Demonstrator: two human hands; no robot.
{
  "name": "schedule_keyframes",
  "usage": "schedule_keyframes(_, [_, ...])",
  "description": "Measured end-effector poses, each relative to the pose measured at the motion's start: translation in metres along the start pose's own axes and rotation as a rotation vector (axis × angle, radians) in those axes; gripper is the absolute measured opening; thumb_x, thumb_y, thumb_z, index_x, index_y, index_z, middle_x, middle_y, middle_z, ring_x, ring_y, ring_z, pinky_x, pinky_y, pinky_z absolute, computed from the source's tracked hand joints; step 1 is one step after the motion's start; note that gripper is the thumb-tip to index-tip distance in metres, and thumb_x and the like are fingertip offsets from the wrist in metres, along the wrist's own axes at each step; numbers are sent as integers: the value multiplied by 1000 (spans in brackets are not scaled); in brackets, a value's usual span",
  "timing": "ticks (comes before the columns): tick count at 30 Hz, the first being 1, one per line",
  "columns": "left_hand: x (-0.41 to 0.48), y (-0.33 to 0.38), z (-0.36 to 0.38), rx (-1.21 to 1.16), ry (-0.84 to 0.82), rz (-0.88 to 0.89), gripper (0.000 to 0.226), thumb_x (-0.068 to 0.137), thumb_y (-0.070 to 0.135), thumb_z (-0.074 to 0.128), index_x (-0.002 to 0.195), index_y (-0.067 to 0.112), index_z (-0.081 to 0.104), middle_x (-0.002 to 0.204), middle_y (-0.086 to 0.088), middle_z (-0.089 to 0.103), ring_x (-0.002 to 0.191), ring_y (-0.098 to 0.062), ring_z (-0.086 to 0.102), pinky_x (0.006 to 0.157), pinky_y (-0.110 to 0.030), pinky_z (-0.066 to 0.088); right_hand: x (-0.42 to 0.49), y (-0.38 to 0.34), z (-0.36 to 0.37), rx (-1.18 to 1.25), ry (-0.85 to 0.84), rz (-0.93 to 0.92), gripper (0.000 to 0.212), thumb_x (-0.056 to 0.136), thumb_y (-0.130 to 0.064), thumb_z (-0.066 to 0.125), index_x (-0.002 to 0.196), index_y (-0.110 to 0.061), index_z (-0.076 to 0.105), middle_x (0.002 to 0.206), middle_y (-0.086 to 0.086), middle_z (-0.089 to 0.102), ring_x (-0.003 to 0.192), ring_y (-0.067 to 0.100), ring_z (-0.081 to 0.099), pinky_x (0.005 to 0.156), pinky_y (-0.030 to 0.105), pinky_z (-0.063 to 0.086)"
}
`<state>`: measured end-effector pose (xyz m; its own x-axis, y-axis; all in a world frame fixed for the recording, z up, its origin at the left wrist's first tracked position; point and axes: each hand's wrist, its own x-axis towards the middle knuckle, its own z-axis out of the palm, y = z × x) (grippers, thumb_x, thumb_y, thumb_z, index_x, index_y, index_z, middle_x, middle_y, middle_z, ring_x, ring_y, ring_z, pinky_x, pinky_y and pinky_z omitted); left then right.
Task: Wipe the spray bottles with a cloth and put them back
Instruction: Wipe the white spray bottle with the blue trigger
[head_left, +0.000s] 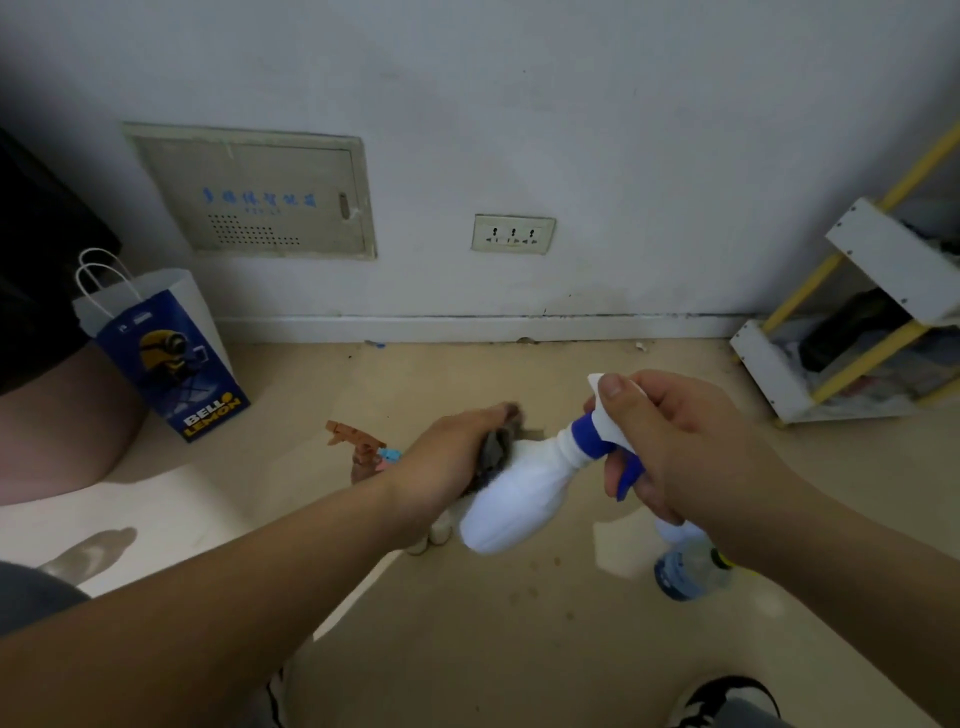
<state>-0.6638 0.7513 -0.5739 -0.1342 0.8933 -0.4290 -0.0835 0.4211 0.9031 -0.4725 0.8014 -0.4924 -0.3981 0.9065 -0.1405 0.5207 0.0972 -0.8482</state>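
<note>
A white spray bottle (511, 493) with a blue collar and trigger is held tilted above the floor. My right hand (685, 447) grips its spray head, thumb on top. My left hand (447, 462) holds a dark grey cloth (493, 449) against the bottle's side. A brown spray bottle (358, 441) stands on the floor behind my left hand, partly hidden. Another bottle with a blue base (685, 566) stands on the floor under my right forearm.
A blue and white paper bag (166, 358) stands at the left by the wall. A white and yellow rack (857, 332) with stored items is at the right. Another person's leg (57, 415) is at the far left. My shoe (722, 701) shows at the bottom.
</note>
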Motion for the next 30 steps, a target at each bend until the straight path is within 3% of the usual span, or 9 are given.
schedule_keyframes(3, [0, -13, -3, -325, 40, -317, 37, 99, 42, 62, 117, 13, 77, 115, -7, 78, 108, -25, 73, 94, -39, 57, 5, 6, -8, 71, 20, 15, 44, 106, -42, 45, 91, -6, 65, 54, 12, 62, 35, 15, 40, 45, 28, 39])
schedule_keyframes(10, [-8, -3, 14, -629, 186, -196, 46, 106, 45, 49, 141, 17, 61, 127, -5, 72, 110, -26, 72, 90, -40, 59, 15, 14, -13, 344, 169, 216, 46, 107, -43, 46, 99, -1, 64, 60, 19, 61, 39, 20, 34, 44, 27, 32])
schedule_keyframes(14, [-17, 1, 33, -272, 307, -90, 42, 110, 42, 38, 150, 29, 44, 120, 1, 62, 104, -25, 64, 82, -40, 56, 19, 14, 2, 374, 241, 350, 45, 108, -46, 40, 107, -5, 60, 55, 12, 65, 38, 18, 35, 40, 26, 33])
schedule_keyframes(16, [-20, -3, 42, -73, 333, 21, 41, 112, 37, 33, 153, 32, 38, 131, 2, 59, 117, -20, 58, 96, -35, 49, 21, 15, 12, 372, 258, 398, 42, 108, -47, 37, 116, -10, 56, 64, 15, 70, 38, 17, 35, 40, 25, 33])
schedule_keyframes(19, [-20, -8, 43, 316, 302, 419, 38, 112, 31, 32, 146, 25, 47, 144, 2, 50, 131, -15, 50, 116, -38, 39, 21, 13, 18, 368, 227, 416, 41, 107, -48, 36, 121, -13, 53, 83, 22, 72, 39, 15, 35, 40, 26, 32])
schedule_keyframes(21, [-13, -13, 38, 682, 223, 751, 37, 109, 29, 35, 139, 18, 54, 143, 0, 52, 135, -16, 47, 120, -40, 33, 17, 10, 20, 386, 164, 410, 43, 108, -47, 34, 116, -10, 54, 75, 17, 68, 40, 15, 35, 40, 27, 31])
schedule_keyframes(24, [-5, -15, 23, 878, 80, 889, 41, 109, 31, 37, 147, 20, 50, 137, 3, 58, 125, -17, 52, 116, -35, 33, 12, 9, 22, 370, 92, 420, 45, 109, -47, 34, 112, -7, 55, 65, 15, 62, 40, 15, 35, 42, 28, 30])
schedule_keyframes(27, [4, -18, 5, 676, -60, 604, 32, 111, 39, 34, 137, 34, 52, 119, 17, 62, 107, -2, 57, 96, -26, 45, 9, 11, 24, 250, 73, 377, 44, 107, -49, 36, 109, -10, 56, 86, 34, 67, 43, 17, 34, 45, 30, 31])
schedule_keyframes(30, [25, -29, -11, 221, 130, -21, 38, 110, 36, 35, 124, 18, 65, 103, -4, 70, 84, -22, 64, 81, -37, 50, 11, 14, 18, 184, 105, 351, 44, 107, -49, 38, 102, -9, 58, 76, 28, 71, 38, 18, 32, 44, 27, 32])
